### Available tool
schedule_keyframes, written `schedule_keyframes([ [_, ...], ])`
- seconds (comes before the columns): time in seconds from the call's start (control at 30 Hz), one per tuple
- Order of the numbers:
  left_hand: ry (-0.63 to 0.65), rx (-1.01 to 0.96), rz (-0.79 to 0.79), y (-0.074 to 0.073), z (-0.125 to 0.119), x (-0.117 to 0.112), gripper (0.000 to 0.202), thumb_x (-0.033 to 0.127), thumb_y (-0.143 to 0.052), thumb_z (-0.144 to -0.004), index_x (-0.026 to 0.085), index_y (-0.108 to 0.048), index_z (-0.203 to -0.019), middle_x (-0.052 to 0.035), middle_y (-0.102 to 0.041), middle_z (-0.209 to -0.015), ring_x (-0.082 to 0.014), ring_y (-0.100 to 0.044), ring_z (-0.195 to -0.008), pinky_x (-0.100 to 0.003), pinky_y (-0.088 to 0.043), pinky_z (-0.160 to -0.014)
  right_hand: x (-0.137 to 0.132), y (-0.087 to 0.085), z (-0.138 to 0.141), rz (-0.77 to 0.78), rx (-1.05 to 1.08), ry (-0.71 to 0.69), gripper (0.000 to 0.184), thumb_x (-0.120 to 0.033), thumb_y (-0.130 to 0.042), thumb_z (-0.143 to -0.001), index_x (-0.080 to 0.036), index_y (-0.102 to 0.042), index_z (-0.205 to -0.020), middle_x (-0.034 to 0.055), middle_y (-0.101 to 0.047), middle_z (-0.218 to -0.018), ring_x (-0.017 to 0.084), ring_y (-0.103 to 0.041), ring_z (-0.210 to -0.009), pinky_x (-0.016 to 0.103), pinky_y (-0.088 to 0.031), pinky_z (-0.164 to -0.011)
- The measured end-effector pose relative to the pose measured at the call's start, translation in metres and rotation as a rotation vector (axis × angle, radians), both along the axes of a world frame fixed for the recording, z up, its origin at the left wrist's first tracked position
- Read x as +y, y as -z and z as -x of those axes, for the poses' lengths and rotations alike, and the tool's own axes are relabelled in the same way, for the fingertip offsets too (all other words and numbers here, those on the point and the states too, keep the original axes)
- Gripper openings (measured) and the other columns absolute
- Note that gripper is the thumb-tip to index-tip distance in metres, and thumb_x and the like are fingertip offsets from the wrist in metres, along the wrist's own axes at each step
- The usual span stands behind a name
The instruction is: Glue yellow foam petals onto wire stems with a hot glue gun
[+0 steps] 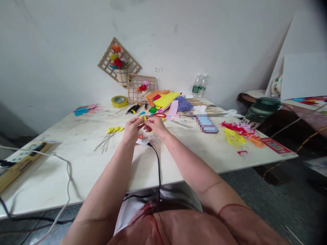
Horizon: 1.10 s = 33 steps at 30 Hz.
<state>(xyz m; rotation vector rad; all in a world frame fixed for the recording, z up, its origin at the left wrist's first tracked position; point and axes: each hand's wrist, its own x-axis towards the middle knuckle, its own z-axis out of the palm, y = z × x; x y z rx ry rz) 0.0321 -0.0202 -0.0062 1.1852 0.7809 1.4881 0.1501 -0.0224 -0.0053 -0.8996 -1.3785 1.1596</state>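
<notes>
Over the middle of the table, my left hand (132, 129) pinches a small yellow petal-like piece (144, 118) between its fingertips. My right hand (156, 125) is closed at the same piece, its fingertips meeting the left ones; a thin wire seems to slant down below it. Just under both hands is a white device (142, 141) with a bit of orange on top and a black cable (158, 163) running toward me. To the left of my hands lie several yellow petals on thin wire stems (114, 130).
Behind my hands are red-handled scissors (159, 115), yellow tape (119, 101), colored sheets (167, 100), purple yarn (184, 104) and sticks (209, 108). A phone (206, 123), colored scraps (233, 136) and a green jar (263, 110) are rightward. A power strip (24, 160) sits left.
</notes>
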Motion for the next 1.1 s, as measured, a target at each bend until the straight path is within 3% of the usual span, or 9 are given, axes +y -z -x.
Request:
schedule_keyframes([
  [0.23, -0.004, -0.018, -0.004, 0.001, 0.004, 0.005, 0.021, 0.035, -0.075, -0.058, 0.018, -0.066, -0.066, -0.0008, -0.065, -0.066, -0.0119, -0.059, -0.06, -0.028, -0.047, -0.067, 0.001, 0.002, 0.0, -0.051, 0.009, -0.016, 0.027, -0.034, -0.063, -0.073, -0.015, -0.053, -0.057, -0.003, -0.055, -0.047, 0.005, -0.045, -0.036, 0.017, -0.038, -0.039],
  [0.5, -0.094, -0.103, -0.058, -0.001, -0.003, 0.002, 0.021, 0.031, -0.077, -0.056, 0.016, -0.066, -0.065, -0.0052, -0.069, -0.077, -0.0155, -0.063, -0.072, -0.027, -0.048, -0.069, -0.001, 0.0, 0.0, -0.035, 0.09, -0.098, 0.03, -0.039, -0.063, -0.07, -0.014, -0.052, -0.056, -0.0043, -0.054, -0.046, 0.004, -0.045, -0.036, 0.016, -0.033, -0.036],
  [0.83, -0.101, -0.182, 0.001, -0.001, -0.006, 0.001, 0.021, 0.028, -0.078, -0.054, 0.015, -0.063, -0.06, -0.0043, -0.069, -0.072, -0.0133, -0.062, -0.066, -0.026, -0.048, -0.069, 0.0, 0.001, 0.0, -0.028, 0.113, -0.106, 0.024, -0.031, -0.062, -0.069, -0.015, -0.052, -0.056, -0.0045, -0.054, -0.045, 0.004, -0.044, -0.034, 0.016, -0.031, -0.034],
  [1.0, -0.083, -0.145, 0.064, -0.003, -0.006, 0.0, 0.025, 0.032, -0.077, -0.053, 0.015, -0.061, -0.061, -0.0047, -0.069, -0.075, -0.0128, -0.061, -0.062, -0.026, -0.048, -0.065, -0.001, 0.0, -0.001, -0.01, 0.082, -0.089, 0.022, -0.028, -0.061, -0.071, -0.014, -0.052, -0.056, -0.0049, -0.053, -0.044, 0.004, -0.043, -0.034, 0.016, -0.03, -0.034],
  [1.1, -0.038, -0.104, 0.078, -0.004, -0.003, 0.0, 0.033, 0.044, -0.072, -0.058, 0.014, -0.063, -0.068, -0.005, -0.067, -0.07, -0.0136, -0.061, -0.061, -0.028, -0.048, -0.064, 0.0, 0.001, -0.003, -0.025, 0.101, -0.092, 0.022, -0.027, -0.061, -0.071, -0.014, -0.052, -0.056, -0.0045, -0.054, -0.045, 0.004, -0.043, -0.034, 0.016, -0.029, -0.033],
])
